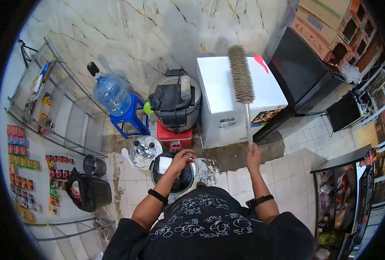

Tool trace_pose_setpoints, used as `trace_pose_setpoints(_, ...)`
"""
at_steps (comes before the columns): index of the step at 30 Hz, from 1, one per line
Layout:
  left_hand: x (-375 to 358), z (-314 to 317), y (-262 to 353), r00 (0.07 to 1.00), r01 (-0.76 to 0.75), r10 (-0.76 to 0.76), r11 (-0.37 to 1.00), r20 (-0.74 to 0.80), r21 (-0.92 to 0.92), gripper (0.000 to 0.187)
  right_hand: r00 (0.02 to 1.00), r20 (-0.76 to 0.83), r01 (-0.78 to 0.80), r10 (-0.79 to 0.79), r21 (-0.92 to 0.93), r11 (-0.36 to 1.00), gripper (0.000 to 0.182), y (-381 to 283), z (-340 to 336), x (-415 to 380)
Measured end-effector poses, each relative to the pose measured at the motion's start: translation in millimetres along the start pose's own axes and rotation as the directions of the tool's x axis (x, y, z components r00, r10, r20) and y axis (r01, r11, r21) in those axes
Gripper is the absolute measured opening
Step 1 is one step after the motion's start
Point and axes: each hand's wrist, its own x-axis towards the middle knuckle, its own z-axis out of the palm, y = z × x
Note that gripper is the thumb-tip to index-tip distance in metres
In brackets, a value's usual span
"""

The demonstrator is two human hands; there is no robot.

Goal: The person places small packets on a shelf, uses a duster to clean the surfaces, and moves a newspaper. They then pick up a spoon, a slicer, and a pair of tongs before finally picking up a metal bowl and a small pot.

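Observation:
My right hand [253, 157] is closed round the metal handle of a long, bristly grey-brown duster [241, 74]. The duster's head lies over or just above the top of a white appliance [218, 80], left of a pink spoon-shaped item [260, 63]. My left hand [182, 162] is above a dark round container [184, 178] on the floor, its fingers partly curled; whether they hold anything is too small to tell. A perforated metal disc [145, 151] lies left of that container. Behind it, a large round pot [194, 93] draped with black things stands near a red box [175, 138].
A blue stool [134, 117] bears a water bottle [111, 93]. On the left are wire shelves, hanging sachets and a black basket [98, 193]. A dark refrigerator [302, 65] with cardboard boxes [324, 26] stands at the right, beyond it a black shelf [341, 159].

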Motion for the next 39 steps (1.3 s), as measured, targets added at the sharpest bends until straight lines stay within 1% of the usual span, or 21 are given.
trace_pose_setpoints(2, 2.6, -4.0, 0.8, 0.998, -0.063, 0.063, 0.997, -0.003, -0.039, 0.022, 0.997, 0.055, 0.056, -0.056, 0.008, 0.998, 0.033, -38.7, 22.1, 15.6)
trace_pose_setpoints(4, 0.0, -6.4, 5.2, 0.997, -0.077, 0.076, 0.996, -0.023, -0.047, 0.022, 0.995, 0.084, 0.069, -0.06, -0.106, 0.992, 0.034, -47.7, 44.7, 35.7)
trace_pose_setpoints(8, -4.7, -14.4, 5.4, 0.994, -0.099, 0.097, 0.994, -0.052, -0.053, 0.021, 0.984, 0.135, 0.124, -0.113, -0.078, 0.989, 0.033, -23.8, 77.4, 102.9)
trace_pose_setpoints(9, -7.1, -15.8, 4.0, 0.993, -0.109, 0.107, 0.993, -0.054, -0.041, 0.02, 0.991, 0.095, 0.102, -0.097, -0.053, 0.993, 0.033, -4.2, 85.9, 127.9)
trace_pose_setpoints(11, -9.7, -16.6, 2.2, 0.993, -0.103, 0.1, 0.994, -0.061, -0.037, 0.02, 0.995, 0.053, 0.081, -0.079, -0.026, 0.996, 0.034, -16.0, 79.8, 146.7)
trace_pose_setpoints(12, -11.8, -17.6, 0.7, 0.994, -0.092, 0.089, 0.995, -0.066, -0.033, 0.02, 0.985, 0.077, -0.157, 0.154, 0.041, 0.987, 0.034, -46.0, 57.5, 140.9)
trace_pose_setpoints(13, -13.4, -18.8, 0.7, 0.994, -0.083, 0.081, 0.996, -0.069, -0.027, 0.02, 0.92, 0.115, -0.386, 0.375, 0.101, 0.917, 0.034, -63.6, 45.3, 137.1)
trace_pose_setpoints(14, -14.0, -20.0, 1.3, 0.994, -0.087, 0.086, 0.996, -0.068, -0.025, 0.02, 0.922, 0.113, -0.383, 0.372, 0.105, 0.918, 0.034, -41.7, 50.6, 143.3)
trace_pose_setpoints(16, -16.1, -19.9, 0.9, 0.995, -0.073, 0.069, 0.996, -0.076, -0.044, 0.02, 0.988, -0.077, -0.14, 0.137, -0.039, 0.989, 0.032, 45.5, 60.6, 154.5)
trace_pose_setpoints(18, -16.9, -20.7, -0.2, 0.995, -0.07, 0.067, 0.996, -0.068, -0.054, 0.02, 0.965, -0.242, 0.078, -0.096, -0.084, 0.993, 0.031, 81.2, 49.1, 131.4)
trace_pose_setpoints(20, -16.9, -23.7, -2.5, 0.997, -0.065, 0.061, 0.996, -0.056, -0.06, 0.02, 0.898, -0.355, 0.175, -0.258, -0.249, 0.952, 0.028, 84.4, 23.8, 91.4)
trace_pose_setpoints(21, -14.4, -25.8, -3.9, 0.998, -0.053, 0.05, 0.997, -0.042, -0.058, 0.02, 0.897, -0.361, 0.168, -0.255, -0.254, 0.952, 0.028, 104.1, 16.3, 77.1)
trace_pose_setpoints(23, -10.8, -25.9, -4.5, 0.999, -0.032, 0.032, 0.998, -0.009, -0.051, 0.02, 0.938, -0.303, -0.174, 0.17, 0.012, 0.985, 0.026, 146.8, -1.6, 58.8)
trace_pose_setpoints(27, -5.3, -21.6, -2.6, 1.0, -0.003, 0.003, 1.0, 0.004, -0.029, 0.021, 0.898, -0.398, -0.178, 0.187, 0.061, 0.982, 0.024, 75.0, -33.5, 6.0)
trace_pose_setpoints(29, -0.3, -18.4, -3.0, 0.999, -0.009, 0.01, 0.999, 0.047, -0.032, 0.021, 0.885, -0.352, -0.305, 0.303, 0.052, 0.951, 0.025, 63.2, -31.2, -15.1)
trace_pose_setpoints(31, 6.7, -10.3, -5.0, 0.998, -0.033, 0.033, 0.999, 0.045, -0.011, 0.021, 0.925, -0.374, -0.085, 0.066, -0.034, 0.996, 0.025, 35.1, -22.3, -34.0)
trace_pose_setpoints(33, 17.0, -5.3, -9.9, 0.997, -0.014, 0.014, 1.0, 0.074, -0.003, 0.021, 0.974, -0.228, -0.037, 0.01, -0.111, 0.993, 0.027, -23.1, -25.9, -35.5)
trace_pose_setpoints(35, 19.4, 5.9, -6.9, 0.994, 0.022, -0.027, 0.999, 0.102, 0.046, 0.02, 0.971, -0.229, 0.053, -0.061, -0.042, 0.998, 0.027, -37.0, -6.7, -19.8)
trace_pose_setpoints(37, 22.6, 11.6, -5.5, 0.993, -0.005, -0.001, 0.999, 0.12, 0.05, 0.021, 0.997, -0.08, 0.023, -0.022, 0.008, 1.0, 0.03, -46.2, 9.6, 7.7)
trace_pose_setpoints(38, 24.0, 14.1, -5.0, 0.99, -0.01, 0.005, 0.999, 0.14, 0.034, 0.021, 0.996, -0.088, 0.019, -0.017, 0.025, 1.0, 0.03, -52.8, 16.0, 19.6)
trace_pose_setpoints(39, 22.4, 19.1, -1.7, 0.991, -0.019, 0.012, 0.999, 0.13, 0.046, 0.02, 1.0, -0.023, -0.002, 0.001, -0.052, 0.999, 0.031, -63.4, 19.4, 29.5)
